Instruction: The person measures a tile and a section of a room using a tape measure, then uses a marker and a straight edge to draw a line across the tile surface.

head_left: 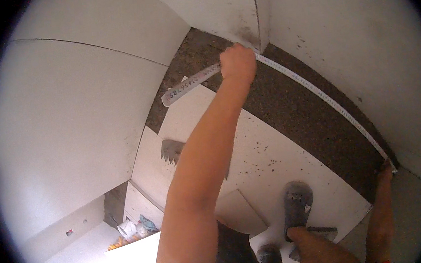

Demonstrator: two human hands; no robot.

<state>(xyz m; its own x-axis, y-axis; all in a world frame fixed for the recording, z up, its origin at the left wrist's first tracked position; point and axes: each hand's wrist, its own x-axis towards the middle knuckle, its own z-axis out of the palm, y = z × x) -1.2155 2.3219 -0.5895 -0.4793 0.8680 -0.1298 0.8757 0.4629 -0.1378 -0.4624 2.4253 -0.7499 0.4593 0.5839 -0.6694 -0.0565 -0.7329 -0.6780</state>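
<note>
A white measuring tape (316,89) marked with dark figures stretches in a curve along the bare strip of floor at the foot of the right wall. My left hand (238,62) is closed round it near the far corner, and a loose length juts out leftward past the fist over the tile edge. Down at the lower right, by the wall, my right hand (384,171) grips the tape's other end; its fingers show only in part. Beneath my left forearm a grey notched trowel (171,150) lies on the pale floor tile (266,147), partly hidden by the arm.
The uncovered strip of floor (288,108) is dark and rough. Large pale wall panels (70,108) rise on the left, beyond and right. My foot in a dark clog (297,204) stands on the tile, with a dark flat tool (323,232) beside it. Crumpled rubbish (141,227) lies lower left.
</note>
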